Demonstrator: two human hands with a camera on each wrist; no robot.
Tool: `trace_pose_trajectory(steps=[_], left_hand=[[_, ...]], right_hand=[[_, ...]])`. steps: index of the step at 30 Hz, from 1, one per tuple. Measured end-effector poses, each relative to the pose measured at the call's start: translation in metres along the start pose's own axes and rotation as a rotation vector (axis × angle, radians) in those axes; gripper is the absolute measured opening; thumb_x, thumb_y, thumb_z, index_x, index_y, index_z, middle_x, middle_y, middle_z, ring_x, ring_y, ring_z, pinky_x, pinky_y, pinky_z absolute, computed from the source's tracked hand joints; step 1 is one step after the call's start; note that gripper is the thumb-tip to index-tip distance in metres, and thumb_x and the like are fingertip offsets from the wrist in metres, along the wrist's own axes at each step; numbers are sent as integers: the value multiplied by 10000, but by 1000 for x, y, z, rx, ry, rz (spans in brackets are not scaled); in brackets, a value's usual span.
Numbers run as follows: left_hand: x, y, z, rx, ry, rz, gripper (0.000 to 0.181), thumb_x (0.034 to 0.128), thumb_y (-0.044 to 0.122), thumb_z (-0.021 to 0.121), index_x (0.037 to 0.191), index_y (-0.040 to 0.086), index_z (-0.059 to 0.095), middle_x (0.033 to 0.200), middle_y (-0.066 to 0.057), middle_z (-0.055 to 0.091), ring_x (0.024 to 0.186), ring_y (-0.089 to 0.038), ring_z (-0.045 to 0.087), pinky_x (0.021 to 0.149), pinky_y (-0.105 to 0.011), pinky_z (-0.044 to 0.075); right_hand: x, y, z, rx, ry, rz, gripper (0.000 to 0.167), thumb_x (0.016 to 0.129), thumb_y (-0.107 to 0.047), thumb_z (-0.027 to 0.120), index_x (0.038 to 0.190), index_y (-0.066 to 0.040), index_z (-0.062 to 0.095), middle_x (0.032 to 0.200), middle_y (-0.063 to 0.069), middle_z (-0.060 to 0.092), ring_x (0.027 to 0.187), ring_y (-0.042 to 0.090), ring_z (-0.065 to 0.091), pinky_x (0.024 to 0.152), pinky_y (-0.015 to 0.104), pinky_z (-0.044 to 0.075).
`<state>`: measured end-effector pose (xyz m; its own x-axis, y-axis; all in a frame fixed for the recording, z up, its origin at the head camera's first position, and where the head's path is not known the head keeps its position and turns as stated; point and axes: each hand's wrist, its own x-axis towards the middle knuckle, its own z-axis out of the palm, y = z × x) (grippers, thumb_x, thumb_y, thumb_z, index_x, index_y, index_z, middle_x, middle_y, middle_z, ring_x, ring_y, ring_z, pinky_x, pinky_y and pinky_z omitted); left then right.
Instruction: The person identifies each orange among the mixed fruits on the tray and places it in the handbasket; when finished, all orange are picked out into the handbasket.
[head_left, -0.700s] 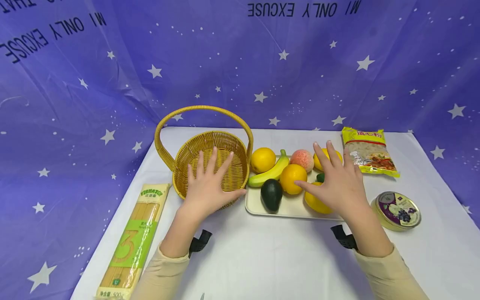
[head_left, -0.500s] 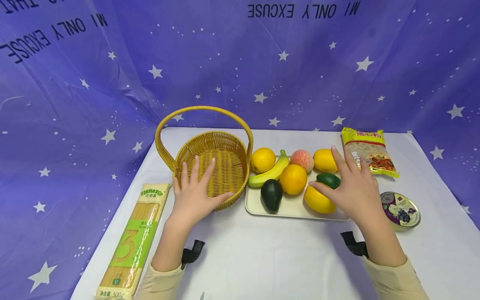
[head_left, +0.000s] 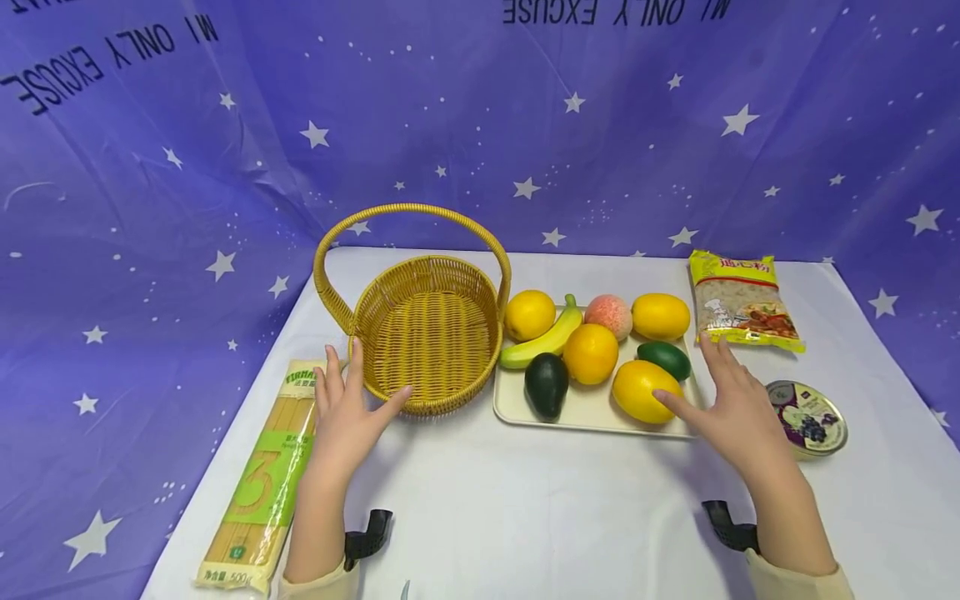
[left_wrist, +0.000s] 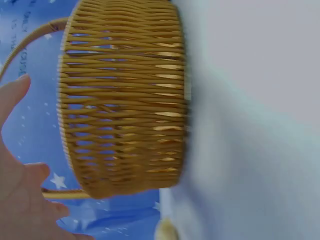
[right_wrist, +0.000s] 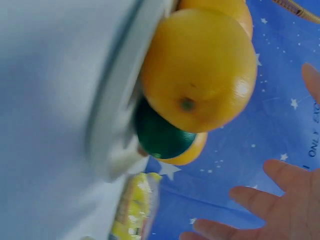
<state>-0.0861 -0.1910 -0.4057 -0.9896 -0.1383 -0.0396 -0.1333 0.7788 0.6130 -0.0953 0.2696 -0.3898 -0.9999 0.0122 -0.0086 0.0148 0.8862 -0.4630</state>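
Observation:
In the head view my left hand [head_left: 345, 429] hovers with spread fingers between the wicker basket [head_left: 431, 398] and the spaghetti pack [head_left: 262, 487], partly covering the pack. It holds nothing. The left wrist view shows the basket's woven side [left_wrist: 125, 105] beyond the fingers. My right hand [head_left: 742, 417] is spread at the right end of the cream tray [head_left: 585, 423]. Its thumb overlaps a yellow lemon-like fruit [head_left: 647, 392] in view; whether they touch, I cannot tell. In the right wrist view the fingers [right_wrist: 285, 200] stand apart from the fruit [right_wrist: 200, 70].
On the tray also lie a banana [head_left: 542, 343], peach [head_left: 608, 317], orange [head_left: 591, 354], dark avocado [head_left: 546, 386], green fruit [head_left: 664, 360] and another yellow fruit [head_left: 660, 316]. Another orange [head_left: 529, 314] sits near its back-left corner. A pasta bag [head_left: 745, 302] and round tin [head_left: 808, 418] lie right.
Both hands have drawn back toward the body and apart. The left has left the area over the basket, and the right has moved off the tray's fruit. The head view has shifted slightly.

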Motion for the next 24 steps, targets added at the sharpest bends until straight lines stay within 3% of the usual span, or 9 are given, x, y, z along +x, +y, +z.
trace_pose_trajectory(steps=[7,13,17,24], left_hand=[[1,-15,12,-171,-28,-61,1027,828,683,576,1509,388,-135,1531,35,-324,1411,-398,-183,989,-781,77],[6,-23,21,-315,-83,-44,1024,865,564,632,1516,362,-132,1548,-33,-299,1415,-407,-145,1054,-710,105],[9,-26,24,-429,-114,-38,1039,883,436,679,1539,295,-113,1555,-95,-268,1426,-405,-97,1099,-642,107],[8,-26,30,-716,-86,-63,1035,859,234,749,1555,310,-12,1592,-69,-103,1446,-346,63,1138,-504,193]], right_hand=[[-3,9,15,124,-74,38,1007,852,-614,611,1562,-142,77,1539,294,149,1320,573,211,977,733,227],[-3,12,24,235,-182,122,999,845,-629,607,1565,-201,61,1531,308,163,1282,559,312,937,703,339],[-1,13,28,273,-185,133,980,834,-618,632,1565,-221,116,1532,295,185,1263,528,370,905,669,405],[3,17,35,361,-193,128,926,836,-564,668,1557,-222,198,1521,289,223,1229,488,429,925,634,421]])
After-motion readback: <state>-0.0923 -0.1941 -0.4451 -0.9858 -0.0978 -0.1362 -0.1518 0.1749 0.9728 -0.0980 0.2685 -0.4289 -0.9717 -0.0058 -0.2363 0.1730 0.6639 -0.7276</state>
